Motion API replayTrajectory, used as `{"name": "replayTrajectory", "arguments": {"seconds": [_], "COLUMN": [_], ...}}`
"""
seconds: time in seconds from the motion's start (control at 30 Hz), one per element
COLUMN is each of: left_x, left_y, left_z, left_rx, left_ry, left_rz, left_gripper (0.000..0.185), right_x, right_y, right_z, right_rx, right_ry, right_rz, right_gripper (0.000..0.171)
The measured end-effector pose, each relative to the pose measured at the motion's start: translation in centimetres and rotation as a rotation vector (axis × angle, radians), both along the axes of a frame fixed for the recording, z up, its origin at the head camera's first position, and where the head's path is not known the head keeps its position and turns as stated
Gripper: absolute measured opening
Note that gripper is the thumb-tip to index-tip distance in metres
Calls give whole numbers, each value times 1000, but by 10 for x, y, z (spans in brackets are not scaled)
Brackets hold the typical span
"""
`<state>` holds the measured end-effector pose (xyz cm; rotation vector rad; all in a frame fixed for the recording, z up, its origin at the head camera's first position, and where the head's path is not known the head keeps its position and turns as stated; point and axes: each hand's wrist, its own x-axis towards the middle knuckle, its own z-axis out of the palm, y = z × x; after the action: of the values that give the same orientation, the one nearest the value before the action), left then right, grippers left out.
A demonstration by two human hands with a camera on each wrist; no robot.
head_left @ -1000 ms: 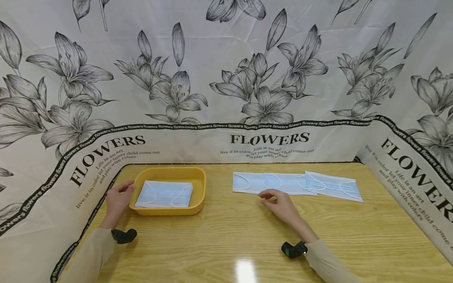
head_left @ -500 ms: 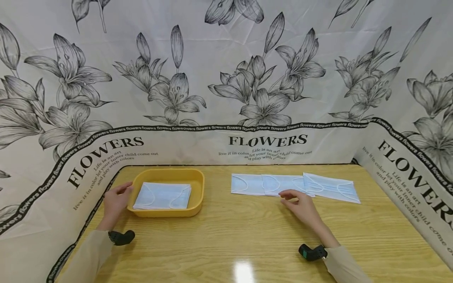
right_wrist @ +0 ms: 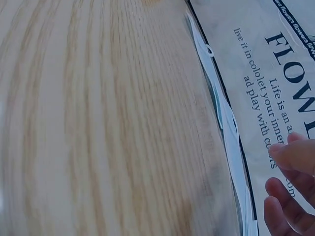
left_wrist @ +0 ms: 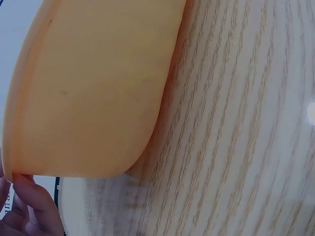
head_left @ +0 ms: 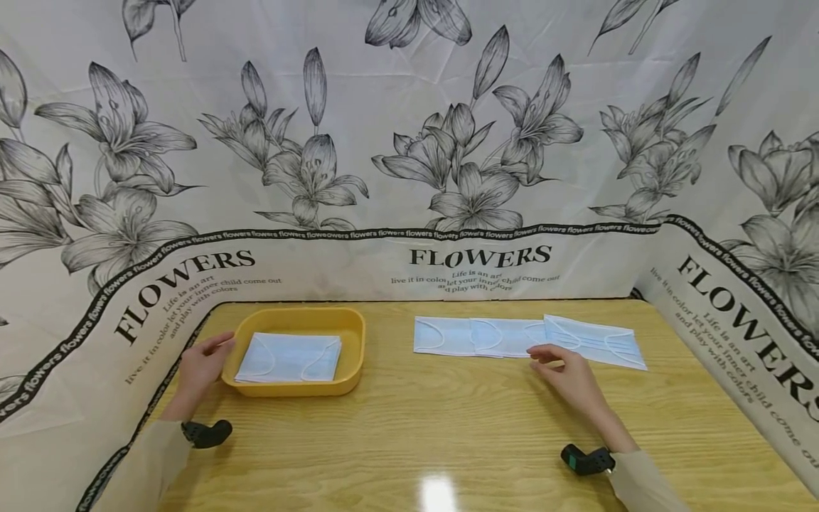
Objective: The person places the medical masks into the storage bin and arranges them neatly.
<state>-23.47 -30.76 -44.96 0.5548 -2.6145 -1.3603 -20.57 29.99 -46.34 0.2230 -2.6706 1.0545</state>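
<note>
So the right hand (head_left: 569,377) was parked at the near edge of the row of blue face masks (head_left: 525,338) laid out flat on the wooden table (head_left: 448,427), fingertips right by the seam where the rightmost mask (head_left: 591,341) overlaps the middle one. Nothing was gripped yet: the fingers were loosely curled, thumb and forefinger close together but pinching no mask as far as could be seen. In the right wrist view only the fingertips (right_wrist: 290,196) were shown, hovering beside the masks' thin edge.

The way this step would best be handled, probably: just the top mask's edge gets nipped between thumb and forefinger, low and flat, so the overlapped neighbours aren't dragged along and the ear loops aren't snagged.

The left hand (head_left: 201,366) was resting against the left wall of the yellow tray (head_left: 348,345), fingers relaxed and touching the rim rather than wrapped round it, so the tray was steadied. One mask (head_left: 288,358) was already lying inside it. Both forearms were stretched forward, wrists low near the tabletop.
</note>
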Motion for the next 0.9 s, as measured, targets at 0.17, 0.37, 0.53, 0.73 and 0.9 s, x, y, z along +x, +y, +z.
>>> {"name": "replayTrajectory", "arguments": {"seconds": [0.17, 0.37, 0.53, 0.73, 0.9], "left_x": [0, 0, 2, 1, -7], "left_y": [0, -2, -5, -11, -17], "left_z": [1, 1, 1, 2, 2], "left_rx": [-5, 55, 126, 123, 100], "left_ry": [-2, -16, -38, -62, -106], "left_rz": [-32, -52, -72, -104, -86], "left_gripper": [49, 49, 52, 57, 67], "right_x": [5, 9, 9, 5, 2], "right_y": [18, 43, 64, 85, 103], "right_z": [3, 6, 9, 12, 8], "right_rx": [26, 42, 36, -2, -1], "right_ry": [25, 38, 59, 54, 28], "right_rz": [-17, -68, -87, -90, -131], "right_gripper": [20, 21, 21, 24, 27]}}
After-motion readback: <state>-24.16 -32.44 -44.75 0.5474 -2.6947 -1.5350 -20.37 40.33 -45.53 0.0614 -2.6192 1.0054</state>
